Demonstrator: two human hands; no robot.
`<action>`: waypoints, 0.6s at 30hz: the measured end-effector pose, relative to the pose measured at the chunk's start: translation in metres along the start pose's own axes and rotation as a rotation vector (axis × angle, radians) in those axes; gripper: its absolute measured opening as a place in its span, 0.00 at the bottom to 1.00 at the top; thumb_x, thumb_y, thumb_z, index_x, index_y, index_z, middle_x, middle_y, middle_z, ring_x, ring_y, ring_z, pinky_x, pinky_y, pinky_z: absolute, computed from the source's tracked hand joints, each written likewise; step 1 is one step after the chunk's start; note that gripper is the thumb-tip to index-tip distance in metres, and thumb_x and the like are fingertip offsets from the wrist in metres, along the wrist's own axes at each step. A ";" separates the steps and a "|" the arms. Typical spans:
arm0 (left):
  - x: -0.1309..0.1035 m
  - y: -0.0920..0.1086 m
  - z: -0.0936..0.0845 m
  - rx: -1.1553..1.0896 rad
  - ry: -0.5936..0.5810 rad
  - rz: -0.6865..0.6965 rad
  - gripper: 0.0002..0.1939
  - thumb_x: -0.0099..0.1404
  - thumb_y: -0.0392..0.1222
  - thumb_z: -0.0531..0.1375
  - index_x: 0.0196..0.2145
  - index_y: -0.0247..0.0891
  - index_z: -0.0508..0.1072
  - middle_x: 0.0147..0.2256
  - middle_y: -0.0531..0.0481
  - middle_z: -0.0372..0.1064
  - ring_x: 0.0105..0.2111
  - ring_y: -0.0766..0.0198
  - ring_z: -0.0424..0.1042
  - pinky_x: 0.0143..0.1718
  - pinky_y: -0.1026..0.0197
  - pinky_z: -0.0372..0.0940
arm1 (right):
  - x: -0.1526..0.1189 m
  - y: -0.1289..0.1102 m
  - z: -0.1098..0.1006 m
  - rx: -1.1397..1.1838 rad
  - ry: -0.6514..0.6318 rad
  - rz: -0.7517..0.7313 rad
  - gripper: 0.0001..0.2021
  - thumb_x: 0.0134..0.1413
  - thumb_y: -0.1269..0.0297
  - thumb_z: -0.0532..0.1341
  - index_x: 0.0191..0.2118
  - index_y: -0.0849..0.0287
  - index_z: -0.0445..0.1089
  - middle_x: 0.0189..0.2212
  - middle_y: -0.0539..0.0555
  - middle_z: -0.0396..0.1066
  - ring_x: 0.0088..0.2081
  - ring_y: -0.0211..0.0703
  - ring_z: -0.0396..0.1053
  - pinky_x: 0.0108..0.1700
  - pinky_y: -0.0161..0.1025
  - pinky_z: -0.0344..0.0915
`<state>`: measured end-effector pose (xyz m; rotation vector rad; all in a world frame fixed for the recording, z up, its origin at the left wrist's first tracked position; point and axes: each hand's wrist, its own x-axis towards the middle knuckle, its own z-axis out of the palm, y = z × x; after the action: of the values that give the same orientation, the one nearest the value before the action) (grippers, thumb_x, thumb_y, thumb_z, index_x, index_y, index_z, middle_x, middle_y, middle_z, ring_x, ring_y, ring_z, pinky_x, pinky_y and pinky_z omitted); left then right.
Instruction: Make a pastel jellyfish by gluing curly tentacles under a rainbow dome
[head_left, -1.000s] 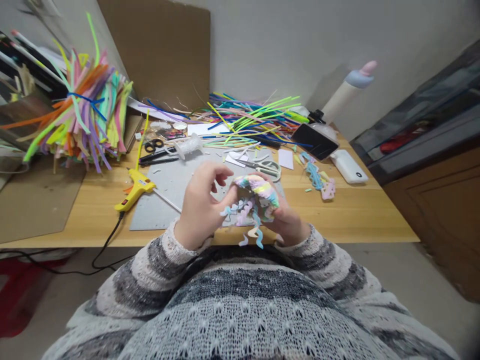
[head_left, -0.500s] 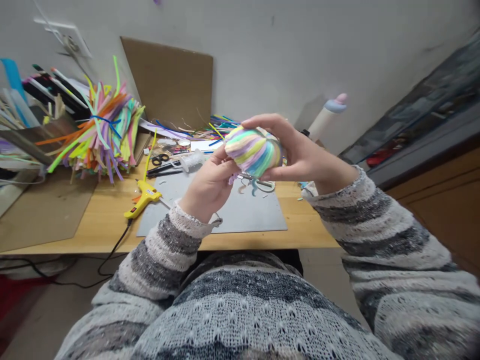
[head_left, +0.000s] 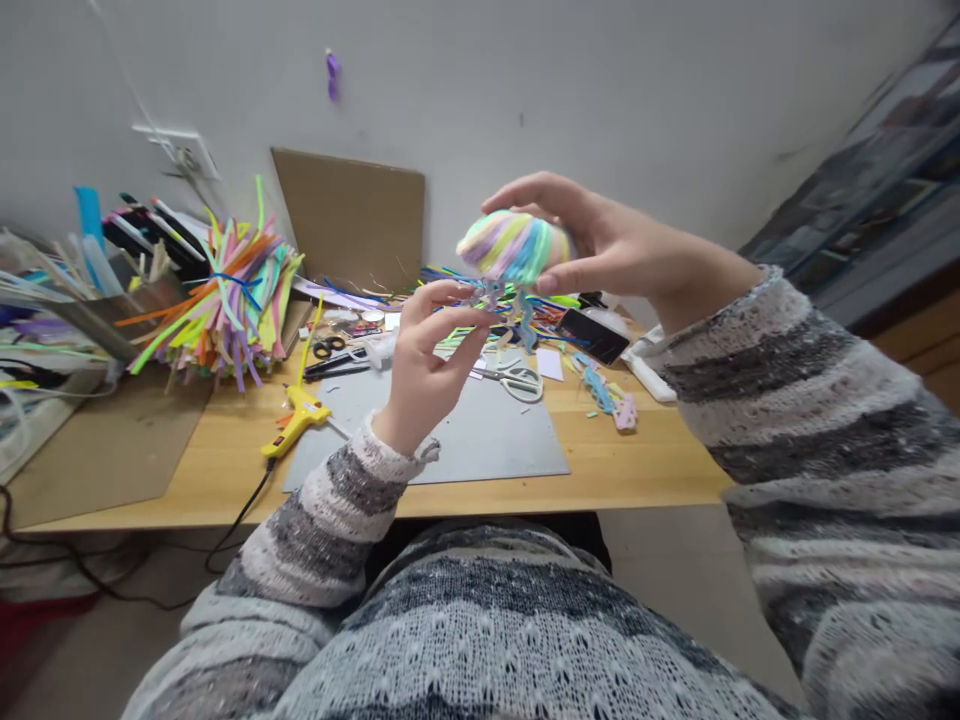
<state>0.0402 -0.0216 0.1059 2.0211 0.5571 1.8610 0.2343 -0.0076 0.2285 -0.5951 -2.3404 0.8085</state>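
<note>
My right hand [head_left: 600, 235] is closed around a dome wrapped in pastel-striped fuzzy pipe cleaners [head_left: 514, 245], held up above the table. Wavy, curled pipe-cleaner strands [head_left: 525, 315] hang from its underside, in purple and blue. Just below the dome, my left hand [head_left: 435, 365] pinches one of these strands between thumb and fingers. Beneath the hands lies a grey mat [head_left: 480, 440], with pale-handled scissors [head_left: 520, 380] on it.
A yellow glue gun [head_left: 298, 418] with a black cord lies left of the mat. Behind it stands a big tied bundle of pipe cleaners [head_left: 232, 300]. A phone [head_left: 594, 335] and curled pastel pieces [head_left: 622, 408] lie at right. Cardboard [head_left: 352, 215] leans on the wall.
My left hand has gone from the dome's side to a strand underneath it. The dome has tilted so its hanging strands show more. The camera view has shifted upward.
</note>
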 end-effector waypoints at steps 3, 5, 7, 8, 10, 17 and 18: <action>-0.001 0.008 -0.011 0.043 -0.053 0.042 0.08 0.62 0.33 0.60 0.34 0.45 0.77 0.46 0.49 0.68 0.50 0.58 0.67 0.54 0.50 0.61 | 0.003 -0.014 -0.007 0.113 0.091 0.143 0.17 0.49 0.49 0.63 0.41 0.52 0.73 0.44 0.39 0.76 0.51 0.39 0.71 0.48 0.38 0.69; 0.003 0.008 -0.019 -0.002 0.009 0.056 0.09 0.62 0.32 0.58 0.33 0.44 0.76 0.44 0.50 0.69 0.48 0.59 0.68 0.53 0.50 0.62 | 0.004 -0.023 -0.009 0.215 0.163 0.216 0.16 0.51 0.48 0.61 0.34 0.56 0.73 0.39 0.43 0.78 0.50 0.40 0.72 0.45 0.38 0.71; 0.014 0.006 -0.026 -0.067 0.147 0.058 0.10 0.61 0.32 0.56 0.33 0.45 0.76 0.39 0.51 0.70 0.44 0.60 0.69 0.50 0.52 0.64 | 0.004 -0.030 -0.010 0.272 0.170 0.243 0.14 0.50 0.50 0.63 0.33 0.57 0.73 0.38 0.45 0.78 0.48 0.41 0.73 0.44 0.38 0.72; 0.023 0.005 -0.030 -0.098 0.204 0.038 0.10 0.61 0.32 0.56 0.34 0.45 0.75 0.38 0.51 0.70 0.43 0.61 0.69 0.50 0.54 0.64 | 0.004 -0.032 -0.010 0.286 0.160 0.252 0.13 0.51 0.52 0.63 0.34 0.57 0.74 0.39 0.45 0.78 0.48 0.41 0.73 0.44 0.39 0.71; 0.046 0.005 -0.036 -0.183 0.168 -0.055 0.11 0.60 0.35 0.60 0.40 0.46 0.75 0.40 0.50 0.71 0.43 0.61 0.70 0.48 0.57 0.65 | 0.002 -0.033 -0.009 0.320 0.155 0.270 0.14 0.55 0.55 0.60 0.40 0.59 0.73 0.42 0.46 0.77 0.46 0.39 0.74 0.45 0.39 0.70; 0.110 0.024 -0.036 -0.428 -0.494 -0.289 0.18 0.54 0.47 0.70 0.43 0.44 0.77 0.46 0.49 0.74 0.51 0.51 0.72 0.47 0.52 0.70 | -0.006 -0.016 0.003 0.512 0.267 0.222 0.18 0.56 0.63 0.57 0.52 0.60 0.65 0.42 0.45 0.75 0.44 0.36 0.74 0.47 0.43 0.69; 0.113 0.027 -0.035 -0.461 -0.545 -0.277 0.21 0.53 0.49 0.71 0.44 0.43 0.78 0.47 0.49 0.73 0.53 0.50 0.70 0.49 0.51 0.69 | -0.006 -0.013 0.006 0.534 0.336 0.253 0.15 0.58 0.61 0.55 0.49 0.60 0.68 0.40 0.45 0.76 0.43 0.38 0.75 0.47 0.44 0.70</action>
<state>0.0149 0.0111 0.2198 1.8951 0.2118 1.0834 0.2322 -0.0228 0.2307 -0.7269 -1.6693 1.2804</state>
